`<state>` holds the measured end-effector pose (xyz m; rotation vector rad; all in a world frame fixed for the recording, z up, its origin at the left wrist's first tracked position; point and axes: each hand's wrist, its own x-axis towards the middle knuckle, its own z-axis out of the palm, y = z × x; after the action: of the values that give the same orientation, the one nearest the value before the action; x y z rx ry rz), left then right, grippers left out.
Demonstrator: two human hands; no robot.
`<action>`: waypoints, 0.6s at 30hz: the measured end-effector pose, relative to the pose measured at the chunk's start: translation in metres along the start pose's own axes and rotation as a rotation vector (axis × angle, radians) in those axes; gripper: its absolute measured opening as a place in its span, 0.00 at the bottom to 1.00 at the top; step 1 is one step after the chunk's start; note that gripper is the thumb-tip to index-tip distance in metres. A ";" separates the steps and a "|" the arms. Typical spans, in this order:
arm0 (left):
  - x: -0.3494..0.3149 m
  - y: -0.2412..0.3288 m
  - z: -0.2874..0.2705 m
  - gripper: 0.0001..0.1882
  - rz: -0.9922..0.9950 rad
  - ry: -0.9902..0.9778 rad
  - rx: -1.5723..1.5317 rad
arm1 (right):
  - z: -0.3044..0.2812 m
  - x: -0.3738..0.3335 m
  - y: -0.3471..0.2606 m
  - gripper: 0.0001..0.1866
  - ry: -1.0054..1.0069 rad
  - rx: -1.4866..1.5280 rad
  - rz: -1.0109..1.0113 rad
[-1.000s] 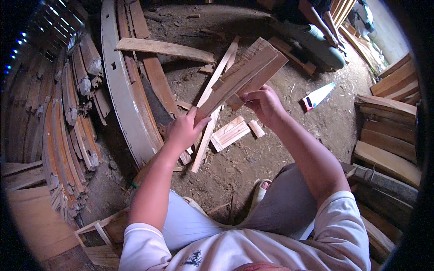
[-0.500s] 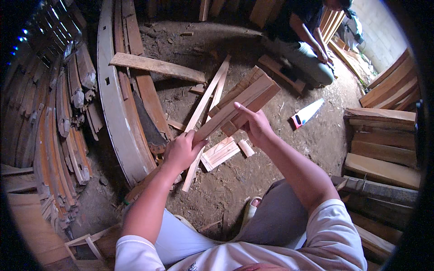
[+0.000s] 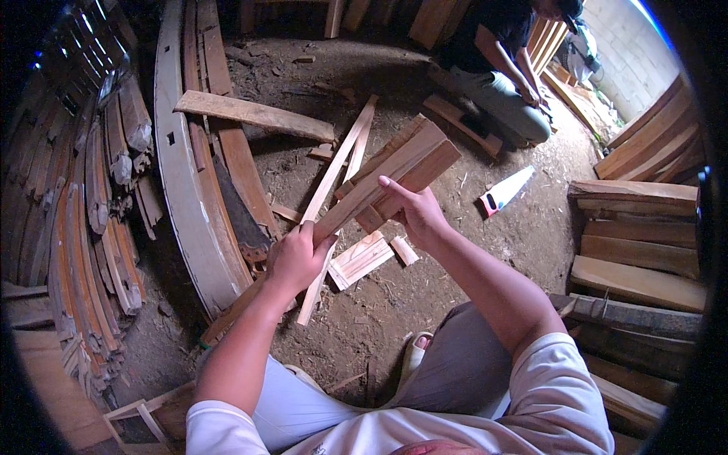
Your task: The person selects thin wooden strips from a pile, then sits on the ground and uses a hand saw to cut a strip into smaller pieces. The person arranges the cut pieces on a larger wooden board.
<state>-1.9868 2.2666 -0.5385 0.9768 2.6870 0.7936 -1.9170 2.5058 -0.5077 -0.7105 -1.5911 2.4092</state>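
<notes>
Both my hands hold a wooden board (image 3: 379,186) slantwise in front of me. Its near end sits in my left hand (image 3: 294,262), whose fingers wrap round it. Farther along, my right hand (image 3: 419,216) grips the board's right side, the thumb lying on top and the fingers partly hidden beneath. The far end looks thick, with a darker piece of wood (image 3: 394,148) along its left side; whether the two are joined I cannot tell. On the ground below lie a short pale board (image 3: 360,262) and a small wood block (image 3: 404,251).
A handsaw (image 3: 506,191) lies to the right on the dirt floor. Long planks (image 3: 182,152) and stacked timber (image 3: 98,227) fill the left. More stacked boards (image 3: 637,280) stand at the right. Another person (image 3: 500,76) crouches at the far right. Thin strips (image 3: 341,167) lie ahead.
The whole view has shifted slightly, so things appear a little farther left. My hands keep the same hold on the board, with hardly any other movement.
</notes>
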 end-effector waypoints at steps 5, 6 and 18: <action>-0.003 0.004 -0.007 0.21 -0.024 -0.003 -0.104 | 0.002 0.002 0.002 0.33 0.013 0.022 0.002; -0.003 0.009 -0.010 0.21 -0.040 -0.012 -0.111 | 0.000 0.001 0.001 0.33 -0.001 0.030 -0.001; 0.008 0.027 -0.035 0.27 -0.065 -0.104 -0.600 | -0.005 -0.011 -0.002 0.33 -0.189 0.146 0.097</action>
<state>-1.9898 2.2737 -0.4944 0.7460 2.1612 1.3750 -1.9059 2.5063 -0.5040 -0.5605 -1.4548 2.7008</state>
